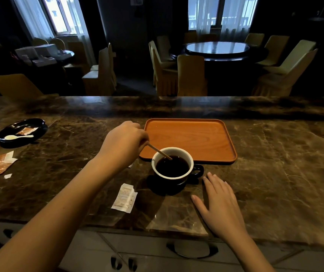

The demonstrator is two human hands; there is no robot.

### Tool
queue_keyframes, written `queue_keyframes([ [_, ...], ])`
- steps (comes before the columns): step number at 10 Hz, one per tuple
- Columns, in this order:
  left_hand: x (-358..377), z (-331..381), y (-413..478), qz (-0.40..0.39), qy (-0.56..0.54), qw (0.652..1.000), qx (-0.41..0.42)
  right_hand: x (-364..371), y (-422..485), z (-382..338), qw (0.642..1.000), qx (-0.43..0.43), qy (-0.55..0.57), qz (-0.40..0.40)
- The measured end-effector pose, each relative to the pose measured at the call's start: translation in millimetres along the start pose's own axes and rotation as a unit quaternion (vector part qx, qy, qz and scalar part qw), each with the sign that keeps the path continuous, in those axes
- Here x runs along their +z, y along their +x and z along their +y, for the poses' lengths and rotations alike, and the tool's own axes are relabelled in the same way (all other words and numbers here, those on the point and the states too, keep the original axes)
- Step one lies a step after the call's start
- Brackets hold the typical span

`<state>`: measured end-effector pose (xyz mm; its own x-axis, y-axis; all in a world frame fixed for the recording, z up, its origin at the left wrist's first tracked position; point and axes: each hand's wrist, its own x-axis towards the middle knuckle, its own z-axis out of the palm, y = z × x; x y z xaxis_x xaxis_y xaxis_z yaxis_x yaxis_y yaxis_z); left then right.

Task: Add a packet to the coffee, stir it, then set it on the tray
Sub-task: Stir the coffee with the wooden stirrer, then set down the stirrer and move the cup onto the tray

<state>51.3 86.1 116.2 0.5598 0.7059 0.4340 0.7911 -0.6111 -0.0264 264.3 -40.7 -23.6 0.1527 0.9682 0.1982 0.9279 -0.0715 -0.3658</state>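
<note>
A dark cup point(173, 166) with a white inner rim holds black coffee and stands on the marble counter, just in front of the orange wooden tray point(188, 138). My left hand point(124, 143) is closed on a thin wooden stir stick point(160, 152) whose tip dips into the coffee. My right hand point(219, 203) rests flat on the counter to the right of the cup, fingers apart, close to the handle. A torn white packet point(124, 198) lies on the counter to the left of the cup, toward me.
A black oval dish point(39, 122) at the far left holds a white spoon point(18, 137) and a brown packet. Torn brown packets point(0, 163) and paper scraps lie at the left of the counter. Drawers with handles sit below the counter's near edge.
</note>
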Motion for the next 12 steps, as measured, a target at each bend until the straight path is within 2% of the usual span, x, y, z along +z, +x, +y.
queue_keyframes([
  [1,-2.1,-4.1,-4.6,-0.003,0.032,0.999,-0.009,0.0,0.1,-0.6,1.0,-0.002,-0.001,0.001],
  [3,-2.9,-13.2,-15.0,-0.087,0.072,0.993,-0.041,-1.1,0.1,-0.7,1.0,-0.001,-0.004,-0.001],
  [4,-2.2,-18.2,-18.5,-0.129,0.072,0.987,-0.061,-1.9,-0.1,-1.7,1.0,0.0,-0.002,-0.001],
  [5,1.7,-24.1,-28.7,-0.149,0.021,0.984,-0.093,-2.6,-0.2,-2.1,1.0,0.001,-0.001,-0.002],
  [6,8.7,-32.1,-44.3,-0.13,-0.104,0.971,-0.171,-3.0,0.0,-2.1,1.0,0.004,0.0,-0.003],
  [7,17.8,-47.0,-61.0,-0.111,-0.22,0.927,-0.284,-2.9,-0.2,-2.0,1.0,0.006,-0.001,-0.01],
  [8,28.2,-60.0,-78.9,-0.059,-0.324,0.867,-0.373,-2.9,0.0,-2.3,1.0,0.009,-0.001,-0.013],
  [9,38.3,-69.3,-92.1,-0.026,-0.357,0.828,-0.432,-3.5,0.0,-2.7,1.0,0.011,0.0,-0.013],
  [10,47.3,-77.0,-101.9,-0.041,-0.337,0.817,-0.466,-3.6,-0.3,-2.8,1.0,0.014,-0.002,-0.014],
  [12,60.4,-78.5,-110.7,-0.015,-0.282,0.832,-0.477,-4.2,0.5,-4.1,1.0,0.019,-0.01,-0.018],
])
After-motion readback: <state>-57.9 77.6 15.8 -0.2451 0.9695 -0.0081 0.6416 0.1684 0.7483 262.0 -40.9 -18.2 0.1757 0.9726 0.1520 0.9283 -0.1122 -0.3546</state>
